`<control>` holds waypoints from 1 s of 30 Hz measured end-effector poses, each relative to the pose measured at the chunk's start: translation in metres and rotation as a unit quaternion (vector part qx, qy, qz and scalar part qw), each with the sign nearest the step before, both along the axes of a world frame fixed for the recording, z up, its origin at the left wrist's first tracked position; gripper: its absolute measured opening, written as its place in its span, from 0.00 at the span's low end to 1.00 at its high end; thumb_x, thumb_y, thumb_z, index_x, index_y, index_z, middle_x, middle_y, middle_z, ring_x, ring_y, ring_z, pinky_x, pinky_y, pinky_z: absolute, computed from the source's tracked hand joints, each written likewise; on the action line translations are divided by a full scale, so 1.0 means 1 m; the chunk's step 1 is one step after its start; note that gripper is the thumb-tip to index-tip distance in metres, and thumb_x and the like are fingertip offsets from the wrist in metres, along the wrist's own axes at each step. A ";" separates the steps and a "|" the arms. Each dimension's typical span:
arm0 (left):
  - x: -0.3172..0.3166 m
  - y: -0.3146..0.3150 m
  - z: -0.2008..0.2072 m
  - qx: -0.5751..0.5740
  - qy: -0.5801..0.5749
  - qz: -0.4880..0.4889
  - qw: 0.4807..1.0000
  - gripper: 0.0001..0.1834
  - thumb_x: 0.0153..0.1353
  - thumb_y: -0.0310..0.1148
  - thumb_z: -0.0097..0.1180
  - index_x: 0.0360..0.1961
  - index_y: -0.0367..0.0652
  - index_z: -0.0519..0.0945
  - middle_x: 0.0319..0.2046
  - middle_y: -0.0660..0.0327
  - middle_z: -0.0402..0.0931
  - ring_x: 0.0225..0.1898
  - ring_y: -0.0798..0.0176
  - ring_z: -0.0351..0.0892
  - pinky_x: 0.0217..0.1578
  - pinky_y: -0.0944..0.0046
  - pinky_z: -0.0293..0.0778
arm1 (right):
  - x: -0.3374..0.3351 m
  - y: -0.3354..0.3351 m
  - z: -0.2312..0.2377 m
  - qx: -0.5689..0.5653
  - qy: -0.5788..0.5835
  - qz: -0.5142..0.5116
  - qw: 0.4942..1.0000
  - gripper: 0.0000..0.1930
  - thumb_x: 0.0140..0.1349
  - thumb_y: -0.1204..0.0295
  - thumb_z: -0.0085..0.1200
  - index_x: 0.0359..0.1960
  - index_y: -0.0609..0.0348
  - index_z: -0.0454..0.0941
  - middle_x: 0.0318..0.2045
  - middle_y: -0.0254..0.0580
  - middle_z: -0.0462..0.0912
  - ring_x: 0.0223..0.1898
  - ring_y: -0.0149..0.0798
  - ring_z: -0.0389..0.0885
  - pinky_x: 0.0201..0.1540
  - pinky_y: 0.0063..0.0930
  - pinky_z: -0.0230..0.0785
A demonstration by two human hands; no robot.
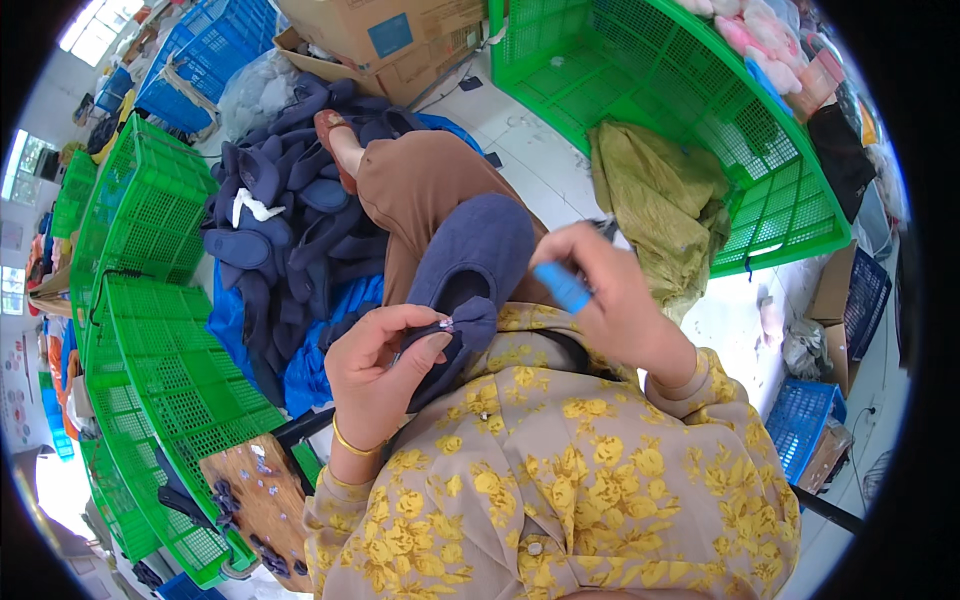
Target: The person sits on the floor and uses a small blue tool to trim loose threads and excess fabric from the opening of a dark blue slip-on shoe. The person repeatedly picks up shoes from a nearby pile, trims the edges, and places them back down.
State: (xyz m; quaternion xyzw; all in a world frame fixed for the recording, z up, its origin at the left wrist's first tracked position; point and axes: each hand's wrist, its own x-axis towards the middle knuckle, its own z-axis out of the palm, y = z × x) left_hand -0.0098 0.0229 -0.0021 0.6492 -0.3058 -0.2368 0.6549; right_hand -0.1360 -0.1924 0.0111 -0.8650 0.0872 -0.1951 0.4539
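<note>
A navy cloth slipper [478, 240] lies across my lap, its opening toward me and a fabric bow [474, 318] at its near edge. My left hand [378, 365] pinches the slipper beside this bow, thumb against forefinger. A tiny pale, shiny piece [446, 324] shows at those fingertips. Raised to the right of the slipper and apart from it is my right hand [618, 295], its fingers curled together. Blue tape [563, 287] wraps one of its fingers. Whatever those fingers hold, if anything, is too small or hidden to make out.
Many navy slippers [300, 215] are heaped on a blue sheet [318, 370] at left. A wooden board [258, 490] with small dark bows stands at lower left. Green crates [185, 370] line the left; another green crate [690, 75] and an olive sack [650, 190] are at right.
</note>
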 end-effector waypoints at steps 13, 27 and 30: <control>0.005 0.000 -0.001 -0.003 0.104 -0.040 0.994 0.09 0.58 0.17 0.58 0.41 0.30 0.78 0.34 0.56 0.81 0.31 0.68 0.82 0.33 0.69 0.81 | 0.011 0.009 -0.008 -0.062 -0.055 0.174 0.981 0.28 0.39 0.88 0.55 0.46 0.52 0.80 0.23 0.40 0.76 0.24 0.44 0.77 0.24 0.32 0.66; 0.008 -0.001 0.001 -0.014 0.054 -0.103 0.993 0.09 0.56 0.14 0.60 0.39 0.33 0.80 0.38 0.58 0.81 0.40 0.67 0.80 0.41 0.70 0.78 | 0.008 -0.002 0.004 -0.033 -0.016 0.223 0.974 0.27 0.38 0.87 0.53 0.45 0.54 0.80 0.28 0.39 0.80 0.28 0.44 0.79 0.25 0.32 0.68; 0.011 0.002 -0.001 0.002 -0.033 -0.121 0.992 0.11 0.52 0.12 0.61 0.37 0.35 0.81 0.38 0.57 0.81 0.40 0.65 0.81 0.42 0.69 0.77 | 0.007 -0.001 0.010 -0.067 0.005 0.247 0.967 0.23 0.42 0.84 0.52 0.44 0.55 0.80 0.33 0.41 0.83 0.34 0.46 0.82 0.31 0.35 0.73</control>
